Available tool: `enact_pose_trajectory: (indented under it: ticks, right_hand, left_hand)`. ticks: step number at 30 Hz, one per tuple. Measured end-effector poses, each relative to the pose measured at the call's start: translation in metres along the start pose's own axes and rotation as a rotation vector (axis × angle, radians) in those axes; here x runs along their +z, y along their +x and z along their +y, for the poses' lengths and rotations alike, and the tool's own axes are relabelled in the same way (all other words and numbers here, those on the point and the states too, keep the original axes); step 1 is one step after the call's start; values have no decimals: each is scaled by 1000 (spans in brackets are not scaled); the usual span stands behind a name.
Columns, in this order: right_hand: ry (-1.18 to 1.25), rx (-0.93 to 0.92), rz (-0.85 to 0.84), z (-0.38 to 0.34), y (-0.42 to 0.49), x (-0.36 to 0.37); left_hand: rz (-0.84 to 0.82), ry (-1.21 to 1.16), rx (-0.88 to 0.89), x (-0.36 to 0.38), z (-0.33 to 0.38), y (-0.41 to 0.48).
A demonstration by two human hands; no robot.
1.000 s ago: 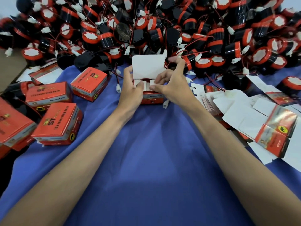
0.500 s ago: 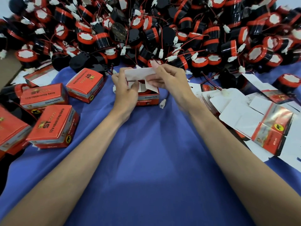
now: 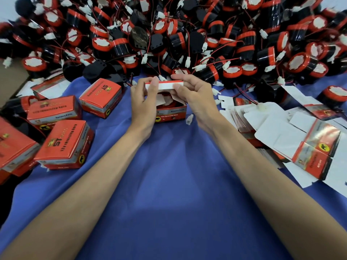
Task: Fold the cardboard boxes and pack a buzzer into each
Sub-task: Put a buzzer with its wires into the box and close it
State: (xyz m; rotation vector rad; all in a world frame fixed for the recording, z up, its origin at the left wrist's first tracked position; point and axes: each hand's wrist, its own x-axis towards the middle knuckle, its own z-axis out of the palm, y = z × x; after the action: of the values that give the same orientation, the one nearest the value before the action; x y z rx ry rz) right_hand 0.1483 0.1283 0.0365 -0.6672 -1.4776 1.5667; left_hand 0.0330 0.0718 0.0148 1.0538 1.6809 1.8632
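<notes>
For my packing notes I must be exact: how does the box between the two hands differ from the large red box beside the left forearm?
The box between the hands is open on top, its lid flap pinched by the left hand and right hand; the left box is closed and untouched. A red buzzer shows inside the first; the left box hides its contents. Both carry the same red print and black animal logo.

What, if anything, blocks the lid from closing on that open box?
Only the white side flaps, standing loose in the box opening under the lid that the left hand and right hand pinch.
</notes>
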Motion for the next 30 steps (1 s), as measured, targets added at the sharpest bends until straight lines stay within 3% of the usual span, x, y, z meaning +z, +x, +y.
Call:
enact_pose_trajectory:
  ticks: [7, 18, 26, 30]
  right_hand:
    - [-93, -64, -28, 5, 3, -4]
    - [-313, -187, 69, 14, 3, -8]
    - [-449, -269, 102, 14, -2, -10]
    - [-401, -199, 23, 16, -5, -16]
  left_hand:
    - [68, 6, 194, -3, -1, -1]
    - [4, 93, 213, -7, -7, 1]
    - [-154, 228, 258, -19, -3, 2]
    - [-225, 397, 315, -28, -2, 0]
